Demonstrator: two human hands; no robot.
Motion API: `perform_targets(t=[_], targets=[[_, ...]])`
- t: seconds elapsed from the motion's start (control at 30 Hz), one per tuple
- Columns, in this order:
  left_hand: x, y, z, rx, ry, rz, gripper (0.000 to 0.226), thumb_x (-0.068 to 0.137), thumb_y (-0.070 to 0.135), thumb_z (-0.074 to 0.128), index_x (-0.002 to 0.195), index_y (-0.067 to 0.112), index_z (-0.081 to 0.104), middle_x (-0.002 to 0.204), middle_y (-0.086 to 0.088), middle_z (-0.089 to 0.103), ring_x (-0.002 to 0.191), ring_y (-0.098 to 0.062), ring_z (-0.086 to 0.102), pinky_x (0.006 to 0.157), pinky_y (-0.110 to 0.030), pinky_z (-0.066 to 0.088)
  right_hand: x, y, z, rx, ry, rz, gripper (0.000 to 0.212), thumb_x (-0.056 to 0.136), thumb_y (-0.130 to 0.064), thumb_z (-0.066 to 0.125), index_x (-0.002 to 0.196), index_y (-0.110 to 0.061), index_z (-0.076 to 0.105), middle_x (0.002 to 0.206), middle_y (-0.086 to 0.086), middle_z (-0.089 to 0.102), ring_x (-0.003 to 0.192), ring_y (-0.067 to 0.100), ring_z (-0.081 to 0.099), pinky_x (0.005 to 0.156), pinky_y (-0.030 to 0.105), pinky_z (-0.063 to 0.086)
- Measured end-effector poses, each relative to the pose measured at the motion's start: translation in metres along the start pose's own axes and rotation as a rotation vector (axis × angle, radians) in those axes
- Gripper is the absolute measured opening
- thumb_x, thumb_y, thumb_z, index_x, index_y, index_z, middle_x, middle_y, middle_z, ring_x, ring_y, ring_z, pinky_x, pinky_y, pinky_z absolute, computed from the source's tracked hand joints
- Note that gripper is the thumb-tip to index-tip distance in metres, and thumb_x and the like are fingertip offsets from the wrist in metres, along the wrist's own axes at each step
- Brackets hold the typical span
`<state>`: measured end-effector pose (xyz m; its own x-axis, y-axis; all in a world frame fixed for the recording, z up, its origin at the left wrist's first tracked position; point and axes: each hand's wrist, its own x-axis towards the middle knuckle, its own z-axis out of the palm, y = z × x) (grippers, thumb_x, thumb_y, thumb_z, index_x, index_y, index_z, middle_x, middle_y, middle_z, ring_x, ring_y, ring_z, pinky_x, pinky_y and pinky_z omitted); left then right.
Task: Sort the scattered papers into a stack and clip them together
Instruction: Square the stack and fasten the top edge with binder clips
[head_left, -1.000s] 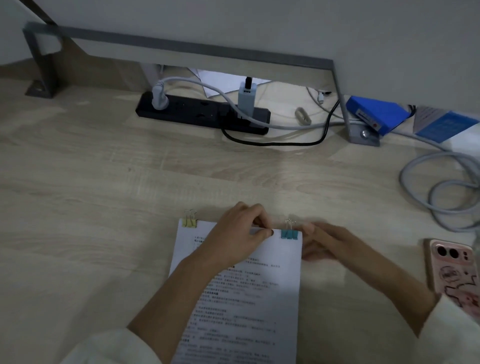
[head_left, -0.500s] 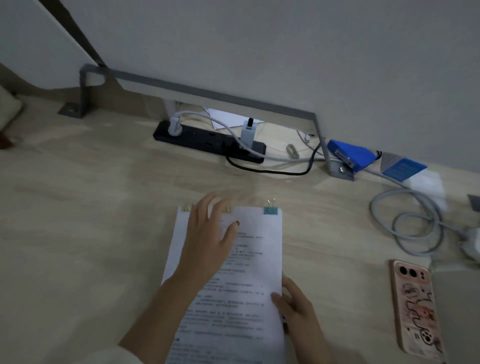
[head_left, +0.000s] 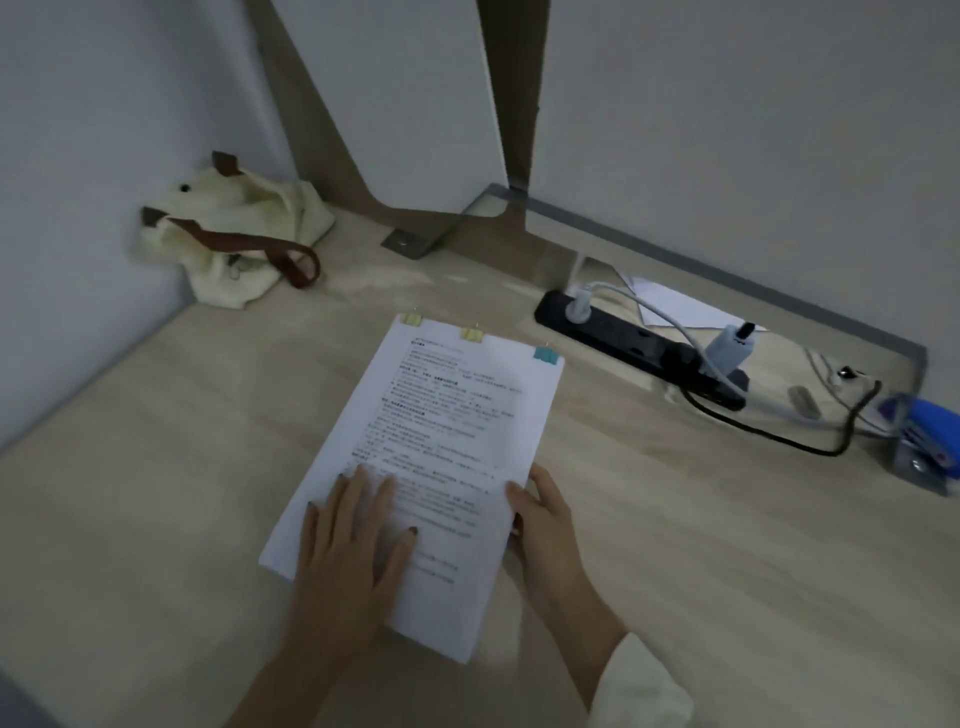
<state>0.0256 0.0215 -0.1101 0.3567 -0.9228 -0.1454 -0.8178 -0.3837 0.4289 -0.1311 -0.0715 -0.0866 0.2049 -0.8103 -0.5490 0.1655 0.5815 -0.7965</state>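
L hand (head_left: 353, 540) lies flat, fingers spread, on near end of paper stack (head_left: 441, 415) on bench (head_left: 156, 467). R hand (head_left: 545, 525) touches stack's rt edge, thumb on top sheet. Far edge, ahead of both hands: yellow clip (head_left: 413, 319), 2nd yellow clip (head_left: 471, 334), teal clip (head_left: 545, 355). Cloth bag (head_left: 234, 234) well ahead-left of L hand; power strip (head_left: 639, 348) ahead-rt of R hand.

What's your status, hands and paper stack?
Left hand flat on paper stack; right hand against its right edge. Three clips on top edge. Nothing blocking.

Cream cloth tote bag w/ brown straps (head_left: 244, 244) slumped in far-left corner of pale wood desk (head_left: 156, 467); black power strip w/ white plugs (head_left: 623, 338) lay far right, blue plastic box (head_left: 930, 431) beyond.
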Motion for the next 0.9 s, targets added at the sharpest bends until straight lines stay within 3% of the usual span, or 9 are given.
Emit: perform_targets(t=[0.13, 0.23, 0.33, 0.43, 0.57, 0.9], targets=[[0.03, -0.056, -0.007, 0.069, 0.018, -0.055, 0.096, 0.066, 0.081, -0.014, 0.145, 0.031, 0.005, 0.155, 0.005, -0.003, 0.142, -0.013, -0.007, 0.114, -0.042, -0.009, 0.035, 0.001, 0.051, 0.079, 0.029, 0.002, 0.027, 0.094, -0.006, 0.044, 0.118, -0.011, 0.053, 0.103, 0.005, 0.066, 0.085, 0.02, 0.064, 0.067, 0.025, 0.058], [0.058, -0.085, -0.006, 0.185, -0.008, -0.01, 0.078, 0.085, 0.071, 0.003, 0.147, 0.025, 0.017, 0.154, -0.007, 0.017, 0.142, -0.022, 0.007, 0.112, -0.046, -0.002, 0.058, 0.003, 0.08, 0.057, 0.087, -0.021, 0.025, 0.094, -0.004, 0.044, 0.116, -0.012, 0.053, 0.107, 0.009, 0.065, 0.088, 0.023, 0.064, 0.078, 0.036, 0.055], [0.083, -0.103, -0.008, 0.224, -0.004, 0.031, 0.072, 0.089, 0.065, 0.01, 0.148, 0.024, 0.016, 0.154, -0.011, 0.02, 0.142, -0.025, 0.009, 0.113, -0.046, -0.002, 0.079, 0.009, 0.097, -0.261, 0.196, -0.14, 0.032, 0.093, -0.008, 0.047, 0.124, -0.018, 0.046, 0.115, 0.006, 0.062, 0.1, 0.021, 0.061, 0.088, 0.037, 0.053], [0.105, -0.113, -0.012, 0.243, 0.031, 0.056, 0.074, 0.089, 0.065, 0.009, 0.148, 0.021, 0.017, 0.155, -0.012, 0.017, 0.143, -0.027, 0.008, 0.114, -0.048, -0.002, 0.098, 0.015, 0.11, -0.592, 0.23, -0.305, 0.046, 0.089, -0.015, 0.055, 0.132, -0.02, 0.038, 0.116, 0.002, 0.056, 0.103, 0.017, 0.056, 0.087, 0.035, 0.052], [0.122, -0.12, -0.016, 0.264, 0.052, 0.053, 0.074, 0.089, 0.063, 0.01, 0.148, 0.02, 0.017, 0.156, -0.011, 0.016, 0.144, -0.027, 0.01, 0.114, -0.051, 0.003, 0.113, 0.021, 0.121, -1.016, 0.382, -0.334, 0.057, 0.088, -0.031, 0.055, 0.138, -0.016, 0.033, 0.115, 0.01, 0.046, 0.105, 0.024, 0.047, 0.091, 0.036, 0.045], [0.127, -0.123, -0.02, 0.27, 0.057, 0.048, 0.075, 0.089, 0.064, 0.008, 0.146, 0.019, 0.025, 0.154, -0.015, 0.023, 0.142, -0.03, 0.014, 0.112, -0.053, 0.007, 0.113, 0.021, 0.124, -1.251, 0.351, -0.317, 0.069, 0.092, -0.045, 0.042, 0.147, -0.014, 0.014, 0.126, 0.01, 0.04, 0.113, 0.023, 0.041, 0.098, 0.03, 0.037]])
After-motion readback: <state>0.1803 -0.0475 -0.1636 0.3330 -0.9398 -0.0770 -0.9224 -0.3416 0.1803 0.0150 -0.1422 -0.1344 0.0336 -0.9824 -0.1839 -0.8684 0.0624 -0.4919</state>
